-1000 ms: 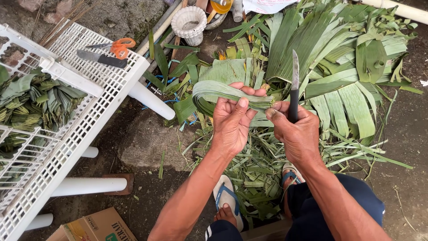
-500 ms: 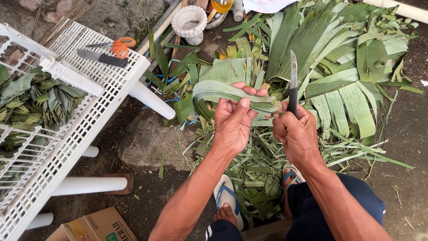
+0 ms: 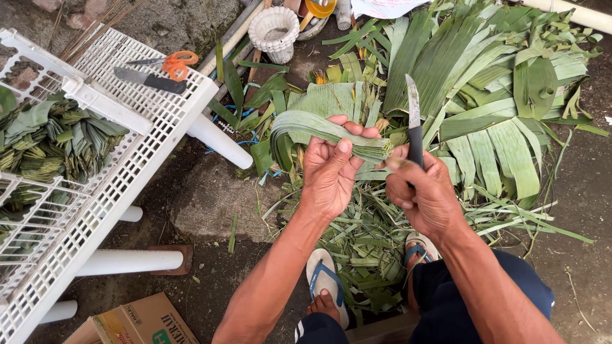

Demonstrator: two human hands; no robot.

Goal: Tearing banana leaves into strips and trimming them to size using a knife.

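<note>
on the white slatted rack [image 3: 137, 150] at the left, orange-handled scissors [image 3: 171, 62] and a spare dark knife [image 3: 148, 79] lie near its far corner, with folded green leaves [image 3: 48, 137] stacked in the section below. a cardboard box [image 3: 137, 322] sits by the bottom edge of the ground. the person's left hand [image 3: 331, 169] has its fingers closed around a curled banana leaf strip [image 3: 306, 124], which arches up and leftward from the grip. this looks like the trimming step; the next cut calls for the strip held taut and the thumb kept off the edge. the right hand [image 3: 424, 191] is clamped on a knife [image 3: 414, 121], blade upright just beside the strip's end. a heap of leaves [image 3: 484, 83] spreads behind, a white pot [image 3: 274, 28] beyond; scraps crowd the sandalled feet [image 3: 328, 286].
</note>
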